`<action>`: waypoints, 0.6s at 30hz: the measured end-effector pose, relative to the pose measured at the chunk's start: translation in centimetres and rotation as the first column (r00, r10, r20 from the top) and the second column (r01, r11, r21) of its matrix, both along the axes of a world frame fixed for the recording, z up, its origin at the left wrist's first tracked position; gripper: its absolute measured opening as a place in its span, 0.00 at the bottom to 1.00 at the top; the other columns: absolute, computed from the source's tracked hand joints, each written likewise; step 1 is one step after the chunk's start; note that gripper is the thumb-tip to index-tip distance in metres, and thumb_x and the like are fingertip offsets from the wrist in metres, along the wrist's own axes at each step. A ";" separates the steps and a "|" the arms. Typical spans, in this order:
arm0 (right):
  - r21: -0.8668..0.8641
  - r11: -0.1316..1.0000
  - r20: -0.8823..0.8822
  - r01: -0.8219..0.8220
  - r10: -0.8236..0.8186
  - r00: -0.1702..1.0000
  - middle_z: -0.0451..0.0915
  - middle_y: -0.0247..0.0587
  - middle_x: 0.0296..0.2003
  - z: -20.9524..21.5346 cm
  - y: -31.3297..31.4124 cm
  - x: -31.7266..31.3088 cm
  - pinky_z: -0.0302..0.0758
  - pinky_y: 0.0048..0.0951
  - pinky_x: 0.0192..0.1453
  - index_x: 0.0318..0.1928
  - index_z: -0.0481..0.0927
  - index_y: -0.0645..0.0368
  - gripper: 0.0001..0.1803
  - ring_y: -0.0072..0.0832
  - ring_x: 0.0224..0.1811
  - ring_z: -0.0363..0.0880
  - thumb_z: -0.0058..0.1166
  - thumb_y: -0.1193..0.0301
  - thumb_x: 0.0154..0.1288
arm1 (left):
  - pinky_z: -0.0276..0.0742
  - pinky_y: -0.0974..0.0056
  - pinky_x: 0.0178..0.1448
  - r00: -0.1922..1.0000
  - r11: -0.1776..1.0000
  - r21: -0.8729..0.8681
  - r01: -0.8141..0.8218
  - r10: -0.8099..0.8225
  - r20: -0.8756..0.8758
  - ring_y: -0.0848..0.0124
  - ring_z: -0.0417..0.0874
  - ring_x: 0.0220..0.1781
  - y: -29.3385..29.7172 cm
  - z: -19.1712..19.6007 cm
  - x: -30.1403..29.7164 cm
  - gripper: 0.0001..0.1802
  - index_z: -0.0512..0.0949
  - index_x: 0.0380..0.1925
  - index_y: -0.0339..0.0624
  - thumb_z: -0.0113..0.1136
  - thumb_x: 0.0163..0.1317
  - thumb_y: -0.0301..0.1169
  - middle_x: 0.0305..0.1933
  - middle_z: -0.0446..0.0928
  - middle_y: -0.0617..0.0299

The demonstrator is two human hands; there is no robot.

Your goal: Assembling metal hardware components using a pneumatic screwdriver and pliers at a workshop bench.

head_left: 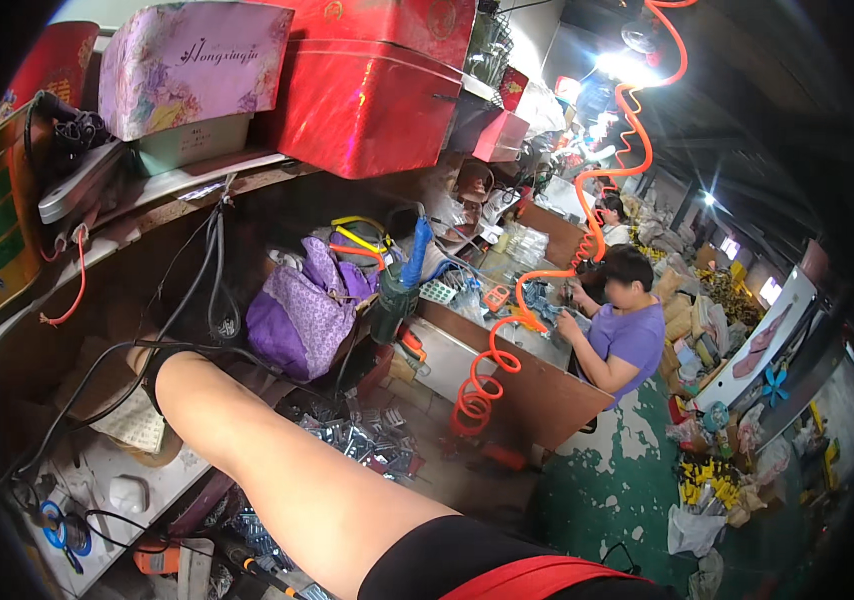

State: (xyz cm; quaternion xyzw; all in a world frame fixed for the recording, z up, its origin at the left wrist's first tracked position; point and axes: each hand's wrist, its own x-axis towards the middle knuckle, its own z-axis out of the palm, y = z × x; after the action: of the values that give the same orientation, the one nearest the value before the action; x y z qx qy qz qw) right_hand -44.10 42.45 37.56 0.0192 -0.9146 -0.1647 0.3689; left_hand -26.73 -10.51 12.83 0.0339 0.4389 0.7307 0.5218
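My left arm reaches out from the lower edge toward the left, under the shelf. At its far end my left hand point(137, 358) is small and dim, with a black band point(154, 378) around the wrist; its fingers cannot be made out. Black cables point(87, 400) run across and beside the wrist. Just below the hand lies a pale printed sheet or pad point(137, 422) on the white bench top point(172, 490). Nearer me on the bench are a small white rounded case point(129, 493) and a blue ring-shaped thing point(73, 535). My right hand is out of view.
Small metal parts point(367, 440) are heaped beyond my forearm. A purple bag point(297, 315) sits beside a dark green tool with a blue-wrapped handle point(415, 255). An orange coiled hose point(492, 370) hangs down. Boxes point(367, 100) line the shelf. A co-worker in purple point(627, 340) sits at another bench.
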 end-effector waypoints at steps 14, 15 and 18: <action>-0.113 0.977 -0.029 0.181 -0.185 0.982 0.82 0.50 0.39 1.1 0.2 -2.4 0.76 0.40 0.53 0.39 0.84 0.55 0.13 0.42 0.46 0.81 0.47 0.65 0.63 | 0.75 0.58 0.61 0.977 0.976 0.050 0.210 -0.212 0.035 0.56 0.81 0.53 2.1 -2.7 -2.0 0.27 0.68 0.58 0.29 0.56 0.57 0.28 0.53 0.77 0.45; -0.119 0.974 -0.030 0.192 -0.197 0.980 0.82 0.50 0.39 1.2 0.3 -2.5 0.76 0.40 0.53 0.39 0.84 0.55 0.13 0.42 0.46 0.81 0.47 0.65 0.63 | 0.75 0.58 0.61 0.974 0.973 0.055 0.223 -0.225 0.039 0.56 0.81 0.53 2.3 -2.9 -1.9 0.27 0.68 0.58 0.29 0.56 0.57 0.28 0.53 0.77 0.45; -0.169 0.972 -0.005 0.163 -0.166 0.986 0.82 0.50 0.39 0.9 -4.0 -5.5 0.75 0.40 0.53 0.39 0.84 0.55 0.13 0.43 0.46 0.81 0.48 0.65 0.63 | 0.75 0.58 0.61 0.977 0.980 0.042 0.195 -0.198 0.074 0.56 0.81 0.53 1.3 -3.6 -1.1 0.27 0.68 0.58 0.29 0.57 0.57 0.28 0.53 0.77 0.45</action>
State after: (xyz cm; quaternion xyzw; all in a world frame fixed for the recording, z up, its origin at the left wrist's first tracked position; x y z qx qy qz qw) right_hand -49.62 38.44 38.42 -0.0894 -0.9201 -0.1172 0.3630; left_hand -27.82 -9.23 9.26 0.0575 0.4003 0.6838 0.6074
